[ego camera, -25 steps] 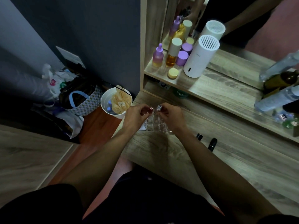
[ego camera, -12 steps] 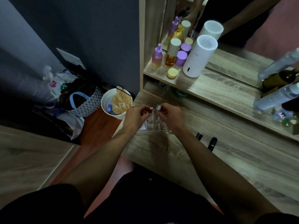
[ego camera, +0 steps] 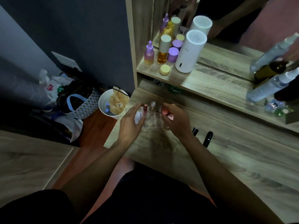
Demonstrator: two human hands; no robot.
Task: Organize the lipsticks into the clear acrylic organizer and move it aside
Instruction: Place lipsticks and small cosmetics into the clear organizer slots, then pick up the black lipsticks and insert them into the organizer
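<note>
The clear acrylic organizer (ego camera: 152,122) stands on the wooden table (ego camera: 226,159) between my two hands. A red-capped lipstick (ego camera: 145,108) and a clear-topped one (ego camera: 152,104) stand upright in its far cells. My left hand (ego camera: 130,125) lies with fingers spread against the organizer's left side, by a white label. My right hand (ego camera: 177,122) is curled at the organizer's right side around a pink lipstick (ego camera: 165,111); I cannot tell whether that lipstick sits in a cell. Two black lipsticks (ego camera: 195,131) (ego camera: 208,139) lie on the table to the right of my right wrist.
A shelf (ego camera: 210,84) behind carries purple and amber bottles (ego camera: 163,50), a white cylinder (ego camera: 189,52) and spray bottles (ego camera: 271,88). A mirror stands behind it. Left of the table on the floor stand a white bin (ego camera: 111,104) and bags (ego camera: 77,101).
Both hands have left the lipstick tops and moved apart to the organizer's two sides. The left hand's fingers have spread. The pink lipstick now shows in the right hand.
</note>
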